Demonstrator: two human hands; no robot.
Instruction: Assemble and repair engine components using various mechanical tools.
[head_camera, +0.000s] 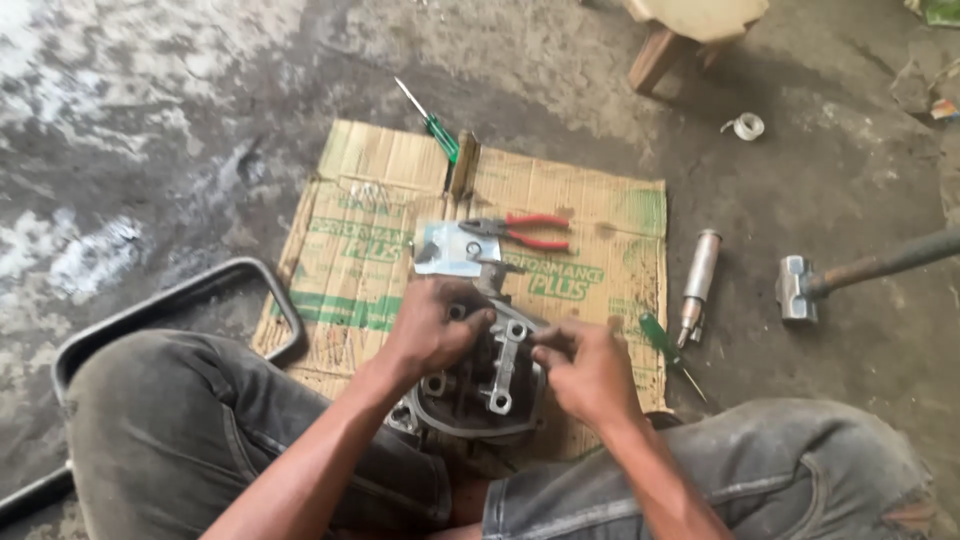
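A grey metal engine part (490, 385) with bolt holes sits between my knees on a flattened cardboard sheet (600, 215). My left hand (430, 328) grips its upper left side. My right hand (585, 370) rests against its right side, fingers pinched at the upper edge; whether they hold a small piece I cannot tell. A light metal bracket (505, 360) runs down the middle of the part between both hands.
On the cardboard lie red-handled pliers (525, 232), a pale gasket piece (448, 250), a wooden-handled tool (463, 165) and two green screwdrivers (435, 125) (668, 350). A metal cylinder (700, 280) and a hammer (850, 275) lie on the concrete at right. A wooden stool (690, 30) stands behind. A black metal frame (180, 300) is at left.
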